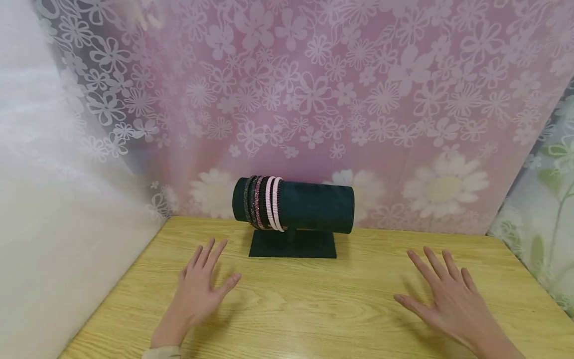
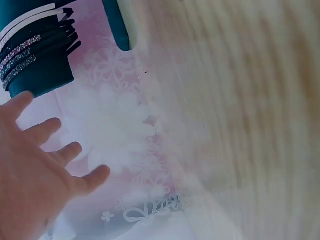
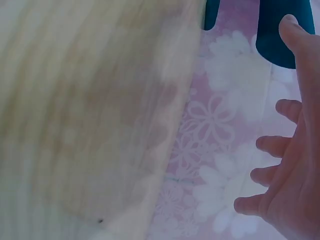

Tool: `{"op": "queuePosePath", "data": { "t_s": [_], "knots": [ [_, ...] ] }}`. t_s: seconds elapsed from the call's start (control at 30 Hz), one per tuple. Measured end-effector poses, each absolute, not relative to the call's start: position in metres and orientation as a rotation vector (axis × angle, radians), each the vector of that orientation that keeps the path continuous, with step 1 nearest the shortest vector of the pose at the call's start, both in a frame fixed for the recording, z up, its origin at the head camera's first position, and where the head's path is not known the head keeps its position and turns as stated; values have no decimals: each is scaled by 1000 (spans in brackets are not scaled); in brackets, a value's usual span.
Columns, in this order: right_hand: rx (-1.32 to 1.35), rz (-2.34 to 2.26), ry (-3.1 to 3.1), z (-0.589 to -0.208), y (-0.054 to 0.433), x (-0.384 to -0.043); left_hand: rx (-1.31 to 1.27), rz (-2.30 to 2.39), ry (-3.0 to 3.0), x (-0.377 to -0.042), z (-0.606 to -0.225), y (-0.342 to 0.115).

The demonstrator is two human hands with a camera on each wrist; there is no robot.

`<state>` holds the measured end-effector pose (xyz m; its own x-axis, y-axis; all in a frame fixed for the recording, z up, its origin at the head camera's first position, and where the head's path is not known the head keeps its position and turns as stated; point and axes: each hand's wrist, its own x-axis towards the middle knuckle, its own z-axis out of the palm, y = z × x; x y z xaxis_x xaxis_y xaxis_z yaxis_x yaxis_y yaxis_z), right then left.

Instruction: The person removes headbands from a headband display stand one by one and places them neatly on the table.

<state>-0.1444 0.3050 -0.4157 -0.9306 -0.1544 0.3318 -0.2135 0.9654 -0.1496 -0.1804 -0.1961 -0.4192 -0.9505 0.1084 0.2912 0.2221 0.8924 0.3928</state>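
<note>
A dark teal padded roll on a flat-based stand [image 1: 318, 207] stands at the back of the table. Several headbands circle its left part: two pale pink ones [image 1: 275, 204], a glittery pink one [image 1: 257, 202] and dark ones, some sparkly. My left hand [image 1: 197, 294] hovers over the table in front and to the left of the stand, fingers spread, holding nothing. On the right, my right hand [image 1: 453, 304] is held over the table with its fingers apart and nothing in it. Neither hand touches the stand.
The light wood table [image 1: 291, 309] reaches back to a pink flowered curtain [image 1: 314, 99]. A whitish sheet [image 1: 67, 199] hangs along the left side, and a pale leafy curtain [image 1: 547, 239] borders the right edge.
</note>
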Motion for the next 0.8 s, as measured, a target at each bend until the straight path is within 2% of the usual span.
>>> {"op": "queuePosePath", "data": {
  "t_s": [0.8],
  "knots": [
    [527, 286, -2608, -382, 262, -185, -413, -975, -2466, -222, -396, -196]
  ]
}}
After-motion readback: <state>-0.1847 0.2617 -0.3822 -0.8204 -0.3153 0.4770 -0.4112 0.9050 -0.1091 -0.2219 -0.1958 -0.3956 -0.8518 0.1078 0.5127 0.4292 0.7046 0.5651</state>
